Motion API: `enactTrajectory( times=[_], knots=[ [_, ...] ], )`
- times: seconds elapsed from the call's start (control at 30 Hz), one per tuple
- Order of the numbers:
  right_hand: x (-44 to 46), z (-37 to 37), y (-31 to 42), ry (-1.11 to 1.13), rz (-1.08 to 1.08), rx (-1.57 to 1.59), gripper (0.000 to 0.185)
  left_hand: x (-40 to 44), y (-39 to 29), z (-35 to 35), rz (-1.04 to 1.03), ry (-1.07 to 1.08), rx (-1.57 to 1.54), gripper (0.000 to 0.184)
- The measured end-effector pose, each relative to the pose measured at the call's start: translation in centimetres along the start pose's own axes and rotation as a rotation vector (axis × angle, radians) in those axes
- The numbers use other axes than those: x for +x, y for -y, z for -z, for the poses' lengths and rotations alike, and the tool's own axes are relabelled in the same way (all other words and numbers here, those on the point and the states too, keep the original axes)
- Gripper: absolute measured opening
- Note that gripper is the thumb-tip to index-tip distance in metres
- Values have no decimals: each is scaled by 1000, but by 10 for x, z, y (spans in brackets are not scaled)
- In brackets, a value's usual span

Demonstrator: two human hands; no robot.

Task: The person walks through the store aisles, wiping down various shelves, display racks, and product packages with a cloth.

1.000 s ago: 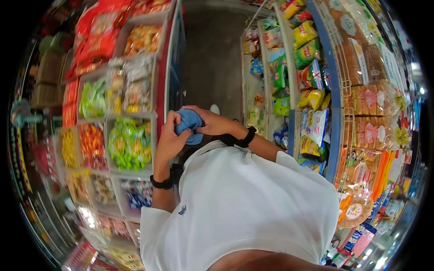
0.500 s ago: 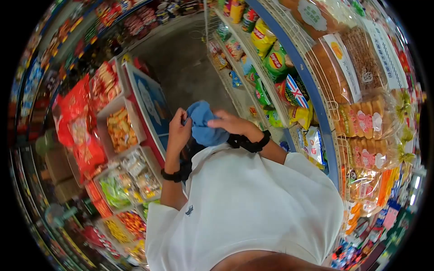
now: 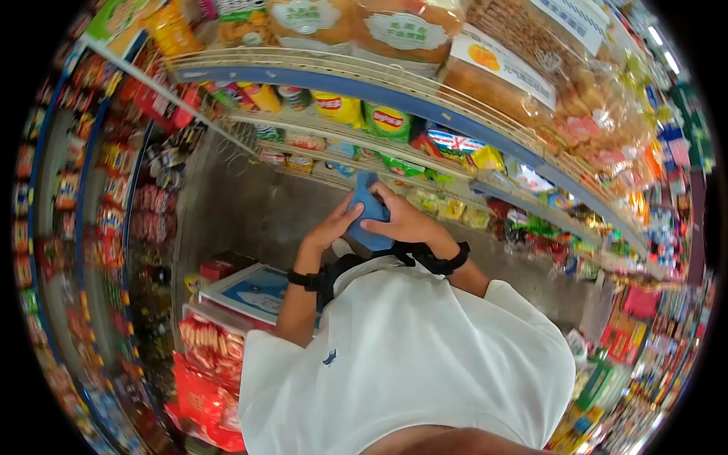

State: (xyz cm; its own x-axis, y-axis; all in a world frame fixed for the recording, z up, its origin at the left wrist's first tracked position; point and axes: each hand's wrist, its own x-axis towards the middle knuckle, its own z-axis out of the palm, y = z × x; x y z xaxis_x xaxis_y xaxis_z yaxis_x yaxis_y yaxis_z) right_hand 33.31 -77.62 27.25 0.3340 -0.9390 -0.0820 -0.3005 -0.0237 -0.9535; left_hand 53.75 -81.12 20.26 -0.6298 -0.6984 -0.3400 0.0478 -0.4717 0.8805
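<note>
A crumpled blue cloth is held between both hands in front of the white shirt. My left hand grips its left edge, the thumb pressed on the fabric. On the other side, my right hand has its fingers and thumb closed on the cloth's right part. Black bands circle both wrists. Beyond the hands stands a shelf unit with chip bags on its lower tiers.
Packaged bread lines the top shelf, behind a wire guard and a blue edge. A white-framed box and red packages are at lower left. More stocked shelves stand at far left. Grey floor shows between them.
The view has swung round to face the bread and chip shelves, and the snack bins have shifted to the lower left. Both hands have shifted their hold on the cloth, which is now narrower.
</note>
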Motion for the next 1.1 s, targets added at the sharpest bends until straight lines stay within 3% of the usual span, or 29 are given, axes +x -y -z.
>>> enactTrajectory(
  times=[0.03,0.1,0.17,0.2,0.23,0.3,0.33,0.4,0.43,0.47,0.5,0.57,0.6,0.63,0.67,0.73,0.77,0.83,0.93,0.97,1.03,1.1],
  knots=[
    [-3,-1,-3,-61,29,-6,52,10,0,7,24,36,2,60],
    [-13,4,-4,-162,26,146,51,29,-10,18,117,386,187,49],
    [-25,19,2,-354,-38,-47,50,43,-18,13,150,472,289,44],
    [-30,24,0,-439,-34,3,49,49,-20,8,171,525,376,38],
    [-34,28,-1,-451,-44,6,49,54,-21,4,180,538,377,38],
    [-40,35,-5,-588,-117,-36,49,62,-17,-6,-35,456,333,29],
    [-39,38,-11,-608,-117,-57,49,70,-13,-5,-20,449,320,29],
    [-36,42,-37,-527,-111,-34,49,90,-10,1,-198,187,490,32],
    [-33,44,-40,-472,-84,-19,50,88,-30,-7,-189,185,503,32],
    [-35,48,-39,-330,-195,89,53,89,-50,-17,-103,138,345,32],
    [-34,49,-45,-339,-188,104,53,90,-66,-29,-19,90,189,32],
    [-31,49,-68,-158,16,175,57,96,-60,-56,-75,115,258,31],
    [-36,57,-58,-228,45,51,55,100,-61,-72,-206,171,239,31],
    [-39,52,-56,-598,83,146,55,102,-67,-87,-335,226,218,32],
    [-42,47,-54,-969,113,239,56,105,-74,-99,-329,223,222,32],
    [-47,64,-26,-1334,194,109,57,113,-97,-126,-148,307,324,34],
    [-52,71,-21,-1336,193,112,57,121,-93,-137,-145,309,327,34],
    [-63,85,-17,-1483,145,-190,57,138,-81,-162,64,540,189,39],
    [-56,94,-24,-1560,80,-206,53,158,-65,-194,164,618,70,43],
    [-53,95,-24,-1564,73,-211,53,160,-62,-194,169,625,67,43],
    [-45,99,-20,-1498,-61,-541,50,159,-71,-192,63,557,60,43],
    [-30,93,-17,-1529,-108,-547,50,157,-71,-172,160,512,28,37]
  ],
)
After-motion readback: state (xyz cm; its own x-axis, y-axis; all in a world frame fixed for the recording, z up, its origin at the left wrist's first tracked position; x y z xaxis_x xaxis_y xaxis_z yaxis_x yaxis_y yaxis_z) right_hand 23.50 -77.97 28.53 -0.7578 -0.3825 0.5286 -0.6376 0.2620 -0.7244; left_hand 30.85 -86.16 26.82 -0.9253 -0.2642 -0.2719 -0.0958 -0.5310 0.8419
